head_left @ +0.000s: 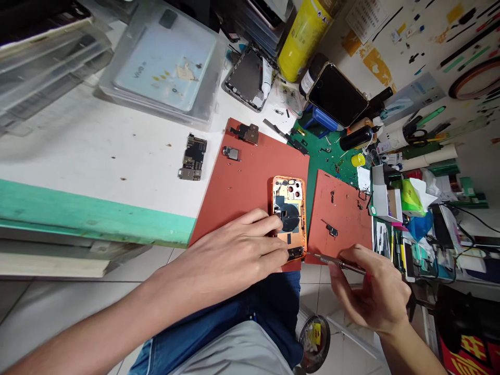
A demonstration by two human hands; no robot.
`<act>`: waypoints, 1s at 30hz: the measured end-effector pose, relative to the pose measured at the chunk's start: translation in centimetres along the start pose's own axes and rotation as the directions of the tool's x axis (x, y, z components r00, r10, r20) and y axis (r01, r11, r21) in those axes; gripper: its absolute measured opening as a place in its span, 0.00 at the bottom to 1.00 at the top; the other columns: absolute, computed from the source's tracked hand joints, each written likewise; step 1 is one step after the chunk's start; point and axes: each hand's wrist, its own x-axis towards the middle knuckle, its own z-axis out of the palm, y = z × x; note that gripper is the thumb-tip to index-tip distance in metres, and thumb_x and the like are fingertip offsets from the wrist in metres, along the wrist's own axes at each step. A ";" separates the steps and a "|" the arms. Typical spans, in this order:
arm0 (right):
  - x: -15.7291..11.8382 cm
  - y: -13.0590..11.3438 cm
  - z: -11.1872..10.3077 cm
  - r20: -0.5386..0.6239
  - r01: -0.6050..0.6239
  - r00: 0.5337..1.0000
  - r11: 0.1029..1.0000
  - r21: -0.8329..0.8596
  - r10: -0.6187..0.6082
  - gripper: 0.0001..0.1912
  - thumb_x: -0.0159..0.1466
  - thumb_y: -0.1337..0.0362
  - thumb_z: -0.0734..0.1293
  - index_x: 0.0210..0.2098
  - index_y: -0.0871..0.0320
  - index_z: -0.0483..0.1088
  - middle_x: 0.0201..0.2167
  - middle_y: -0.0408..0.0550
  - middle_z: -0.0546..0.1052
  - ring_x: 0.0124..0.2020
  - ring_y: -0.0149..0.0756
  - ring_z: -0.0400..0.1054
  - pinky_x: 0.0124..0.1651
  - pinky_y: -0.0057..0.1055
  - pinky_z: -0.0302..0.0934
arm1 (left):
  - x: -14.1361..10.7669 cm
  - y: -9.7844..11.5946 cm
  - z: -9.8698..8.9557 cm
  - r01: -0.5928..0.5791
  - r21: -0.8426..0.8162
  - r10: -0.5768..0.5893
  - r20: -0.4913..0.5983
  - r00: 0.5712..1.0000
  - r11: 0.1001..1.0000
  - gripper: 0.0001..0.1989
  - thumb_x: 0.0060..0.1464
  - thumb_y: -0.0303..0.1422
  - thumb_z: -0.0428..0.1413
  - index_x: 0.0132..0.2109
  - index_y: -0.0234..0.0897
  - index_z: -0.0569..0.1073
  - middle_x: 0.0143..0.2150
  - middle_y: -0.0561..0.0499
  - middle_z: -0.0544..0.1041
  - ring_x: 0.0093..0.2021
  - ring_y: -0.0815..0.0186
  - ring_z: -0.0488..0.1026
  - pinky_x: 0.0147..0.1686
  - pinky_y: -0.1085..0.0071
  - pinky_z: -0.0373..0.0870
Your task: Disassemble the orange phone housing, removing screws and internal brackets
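An orange phone housing (pixel 289 219), with its inside facing up, lies near the front edge of a red-brown mat (pixel 258 166). My left hand (pixel 250 242) grips its left side, with fingers bent over the edge and covering part of the interior. Between the thumb and fingers of my right hand (pixel 371 291) is a slim metal screwdriver (pixel 332 260). Its thin tip points left and reaches the lower right corner of the housing; whether it touches cannot be made out. A logic board (pixel 193 156) lies on the white tabletop, and a camera module (pixel 248 134) rests on the mat.
Tweezers (pixel 287 136) lie across the mat's far edge. A second red-brown mat (pixel 344 208) on the right carries small parts. Behind stand a clear plastic box (pixel 164 62), another phone frame (pixel 250 78), a yellow spray can (pixel 307 39) and a propped phone (pixel 338 95).
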 end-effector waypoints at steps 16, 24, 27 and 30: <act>-0.1 -0.2 0.3 -0.040 0.050 0.998 0.998 0.046 -0.048 0.16 0.65 0.83 0.71 0.46 0.59 0.70 0.26 0.40 0.71 0.25 0.30 0.61 0.27 0.30 0.58 | -0.1 -0.1 0.1 -0.037 -0.006 0.037 -0.007 0.999 0.999 0.08 0.74 0.29 0.55 0.42 0.40 0.74 0.40 0.53 0.81 0.49 0.57 0.72 0.52 0.57 0.64; 0.1 -0.2 0.0 0.006 0.025 1.000 0.999 0.047 -0.025 0.16 0.65 0.82 0.71 0.47 0.60 0.69 0.26 0.39 0.70 0.25 0.29 0.61 0.27 0.30 0.55 | -0.2 -0.1 0.1 -0.037 -0.006 0.037 -0.005 0.999 0.999 0.09 0.75 0.28 0.54 0.41 0.39 0.73 0.40 0.54 0.80 0.49 0.57 0.72 0.52 0.56 0.64; 0.2 -0.2 0.0 -0.009 0.045 0.999 0.998 0.038 -0.045 0.16 0.65 0.83 0.71 0.45 0.59 0.69 0.24 0.37 0.68 0.23 0.27 0.55 0.26 0.30 0.52 | -0.2 0.0 0.2 -0.026 -0.008 0.025 -0.008 1.000 1.000 0.09 0.74 0.27 0.54 0.41 0.39 0.73 0.40 0.54 0.80 0.49 0.57 0.71 0.52 0.56 0.64; 0.3 -0.1 0.0 -0.015 0.051 0.999 0.998 0.026 -0.050 0.15 0.65 0.82 0.72 0.44 0.59 0.70 0.24 0.37 0.68 0.23 0.27 0.56 0.26 0.30 0.53 | -0.2 -0.1 0.3 -0.023 -0.010 0.023 -0.007 1.000 1.000 0.07 0.73 0.27 0.56 0.41 0.40 0.73 0.40 0.55 0.80 0.50 0.57 0.71 0.52 0.57 0.63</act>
